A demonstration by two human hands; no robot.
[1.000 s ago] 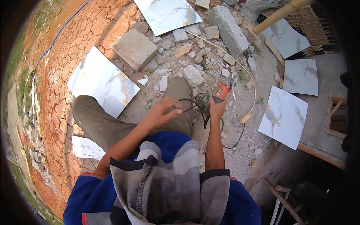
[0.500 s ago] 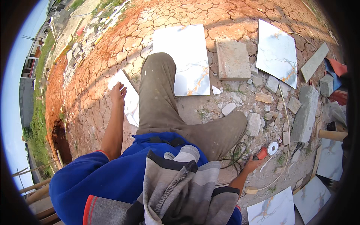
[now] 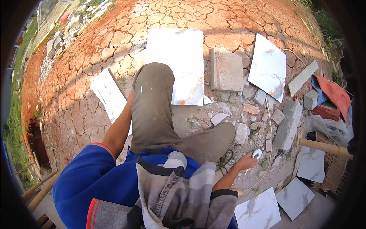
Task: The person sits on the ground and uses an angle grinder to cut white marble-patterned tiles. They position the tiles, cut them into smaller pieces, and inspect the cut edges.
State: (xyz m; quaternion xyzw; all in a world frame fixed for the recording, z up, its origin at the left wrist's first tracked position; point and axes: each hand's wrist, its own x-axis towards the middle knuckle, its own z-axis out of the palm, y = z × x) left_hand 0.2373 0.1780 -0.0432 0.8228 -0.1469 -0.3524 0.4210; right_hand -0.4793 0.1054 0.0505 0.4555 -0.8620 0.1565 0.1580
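Note:
My right hand (image 3: 246, 162), low on the right, is closed on an angle grinder (image 3: 257, 154); its white disc shows, and most of the body is hidden by the hand. My left forearm (image 3: 119, 128) reaches forward beside my raised knee. Only the wrist end of my left hand (image 3: 132, 95) shows, and the knee covers its fingers. A narrow white tile piece (image 3: 107, 88) lies on the ground left of that arm. Ahead of the knee rests a large white marble-patterned tile (image 3: 190, 65) with gold and grey veins.
To the right are a concrete slab (image 3: 227, 70), a cut marble-patterned tile (image 3: 268, 65) and a long concrete block (image 3: 288, 125). Rubble (image 3: 241, 133) and a pale cable (image 3: 270, 131) lie between. More tiles (image 3: 259, 210) are at the lower right, near a wooden pole (image 3: 326, 148).
My left hand has moved from over the narrow tile piece to behind my knee. The grinder has turned in my right hand, hiding its red body. The whole view has shifted.

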